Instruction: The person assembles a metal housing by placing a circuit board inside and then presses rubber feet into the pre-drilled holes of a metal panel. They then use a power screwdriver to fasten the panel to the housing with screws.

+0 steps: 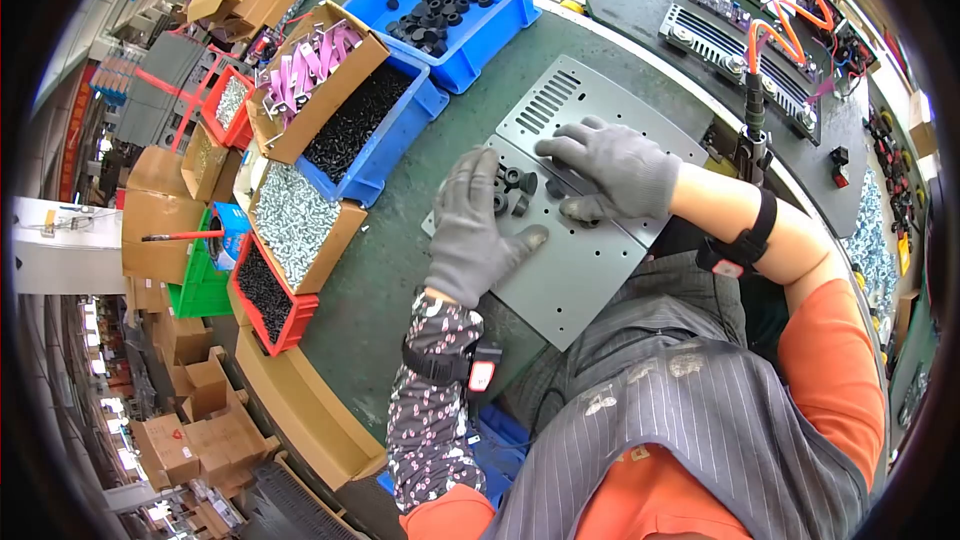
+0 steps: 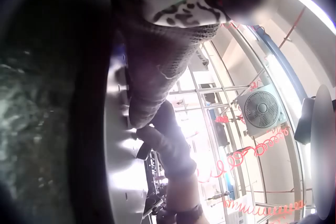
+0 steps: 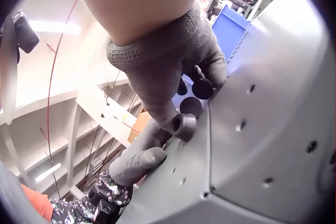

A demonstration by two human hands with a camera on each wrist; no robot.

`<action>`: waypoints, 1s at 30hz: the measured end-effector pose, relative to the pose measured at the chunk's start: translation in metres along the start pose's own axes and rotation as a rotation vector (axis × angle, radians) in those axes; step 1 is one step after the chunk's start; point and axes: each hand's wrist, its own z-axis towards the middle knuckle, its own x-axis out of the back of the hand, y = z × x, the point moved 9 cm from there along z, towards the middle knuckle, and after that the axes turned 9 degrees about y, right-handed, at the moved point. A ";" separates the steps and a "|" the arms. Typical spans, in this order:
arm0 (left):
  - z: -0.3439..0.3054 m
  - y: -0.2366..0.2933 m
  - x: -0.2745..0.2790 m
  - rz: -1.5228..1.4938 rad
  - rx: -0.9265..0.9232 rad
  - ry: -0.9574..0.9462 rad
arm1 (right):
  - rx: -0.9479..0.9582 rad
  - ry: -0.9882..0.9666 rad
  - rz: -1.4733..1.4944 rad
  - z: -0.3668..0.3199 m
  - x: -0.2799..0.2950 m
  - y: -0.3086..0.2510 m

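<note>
A grey sheet-metal panel (image 1: 575, 270) with a bend, slots and small holes lies on the green bench, partly over the person's lap. Several black rubber feet (image 1: 515, 180), short and ring-shaped, sit loose on it between the two gloved hands. The left hand (image 1: 470, 225) rests on the panel's left side, fingers straight and thumb spread, beside the feet. Over the bend, the right hand (image 1: 615, 170) has its thumb and fingers apart. In the right wrist view its thumb meets one rubber foot (image 3: 185, 126), and more feet lie between thumb and fingers.
A blue bin (image 1: 510, 0) of black rubber feet stands beyond the panel. To the left are another blue bin (image 1: 370, 155) of black screws, a box of silver screws (image 1: 295, 225) and a red bin (image 1: 270, 295). Electronic assemblies (image 1: 745, 70) and orange coiled hoses (image 1: 785, 35) are at right.
</note>
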 end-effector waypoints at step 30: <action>-0.061 -0.013 0.056 -0.370 0.366 0.346 | -0.189 0.182 0.481 -0.072 0.019 0.006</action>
